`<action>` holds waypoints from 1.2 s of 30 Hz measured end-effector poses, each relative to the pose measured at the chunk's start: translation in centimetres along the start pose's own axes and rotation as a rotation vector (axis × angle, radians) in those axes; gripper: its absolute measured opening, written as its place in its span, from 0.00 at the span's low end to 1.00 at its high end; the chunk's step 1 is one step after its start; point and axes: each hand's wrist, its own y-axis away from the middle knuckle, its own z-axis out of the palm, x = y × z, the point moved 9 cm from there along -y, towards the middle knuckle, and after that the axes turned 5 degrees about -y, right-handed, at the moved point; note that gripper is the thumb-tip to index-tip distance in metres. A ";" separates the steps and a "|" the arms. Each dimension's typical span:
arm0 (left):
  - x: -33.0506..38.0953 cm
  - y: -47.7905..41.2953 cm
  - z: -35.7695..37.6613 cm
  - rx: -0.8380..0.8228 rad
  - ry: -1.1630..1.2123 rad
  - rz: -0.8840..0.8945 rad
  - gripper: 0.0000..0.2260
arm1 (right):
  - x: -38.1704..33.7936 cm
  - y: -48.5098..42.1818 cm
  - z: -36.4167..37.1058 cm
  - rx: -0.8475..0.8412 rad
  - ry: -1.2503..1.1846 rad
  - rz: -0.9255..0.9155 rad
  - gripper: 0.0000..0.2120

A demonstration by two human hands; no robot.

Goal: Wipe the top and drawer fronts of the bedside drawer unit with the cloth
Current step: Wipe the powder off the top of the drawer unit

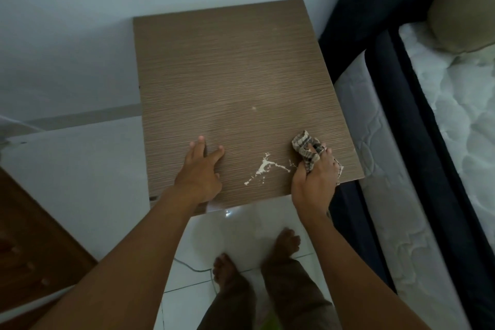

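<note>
Two hands on unit top (pixel 235 67), lower frame: left hand (pixel 199 171) flat, open; right hand (pixel 314 179) closed around bunched cloth (pixel 305 149). Top-wiping step; next, sweep toward white smear (pixel 261 169).

The left hand (pixel 199 171) lies flat, fingers spread, on the near part of the unit top (pixel 235 75). The right hand (pixel 316 179) grips a bunched checked cloth (pixel 305 149) against the top near its right front corner. Between the hands is a pale smear (pixel 263 167). A mattress (pixel 455 104) lies to the right; bare feet (pixel 257 262) stand on white tiles (pixel 107 182).
</note>
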 end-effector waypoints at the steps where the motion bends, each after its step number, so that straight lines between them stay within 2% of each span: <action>1: -0.1 0.0 0.0 -0.008 0.006 0.007 0.31 | -0.3 0.2 0.5 -0.006 0.019 0.004 0.24; 6: -0.5 -0.1 0.0 -0.053 0.060 0.029 0.31 | -2.4 1.3 3.0 -0.062 0.033 -0.048 0.26; 15: -1.0 -0.2 -0.3 -0.076 0.099 0.057 0.33 | -4.6 4.0 6.3 -0.331 0.106 -0.343 0.28; 23: -1.0 -0.3 -0.1 -0.083 0.130 0.055 0.34 | -5.3 6.7 7.1 -0.500 0.099 -0.546 0.24; 24: -1.1 -0.3 -0.1 -0.084 0.133 0.054 0.34 | -5.6 6.8 6.9 -0.530 0.053 -0.547 0.23; 26: -1.1 -0.3 0.0 -0.083 0.139 0.056 0.34 | -6.0 5.8 5.5 -0.549 -0.110 -0.431 0.19; 28: -1.1 -0.3 0.0 -0.077 0.151 0.061 0.33 | -5.4 3.5 3.7 -0.467 -0.258 -0.212 0.11; 30: -1.1 -0.2 -0.1 -0.075 0.164 0.062 0.33 | -4.9 1.2 2.0 -0.333 -0.311 -0.089 0.12; 33: -1.0 -0.2 -0.2 -0.085 0.174 0.058 0.33 | -4.7 -1.2 1.4 -0.230 -0.176 -0.120 0.11; 36: -1.0 -0.1 -0.2 -0.100 0.174 0.062 0.34 | -4.7 -1.4 3.7 -0.318 -0.072 -0.196 0.16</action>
